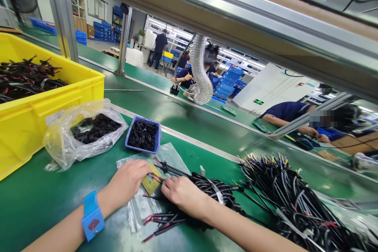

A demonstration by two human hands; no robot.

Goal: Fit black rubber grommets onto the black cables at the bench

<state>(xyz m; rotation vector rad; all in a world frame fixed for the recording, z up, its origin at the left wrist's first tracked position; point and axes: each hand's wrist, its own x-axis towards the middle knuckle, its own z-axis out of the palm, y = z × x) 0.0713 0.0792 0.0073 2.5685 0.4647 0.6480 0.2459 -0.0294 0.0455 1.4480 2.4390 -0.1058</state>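
Observation:
My left hand, with a blue wrist strap, is closed in a pinch at the bare-coloured wire ends of a black cable. Whether a small part is also between those fingertips is hidden. Closed round the same cable just behind its red and black wires is my right hand. Under the fingers lies a yellowish flat piece on a clear plastic bag. A coiled bundle of black cables sits beside and beneath my right hand, with several red-tipped ends pointing left.
A blue tray and a clear bag hold small black parts. A yellow bin with cables stands left. A large cable bundle lies right. Beyond the metal rail hangs a flexible duct; co-workers sit behind.

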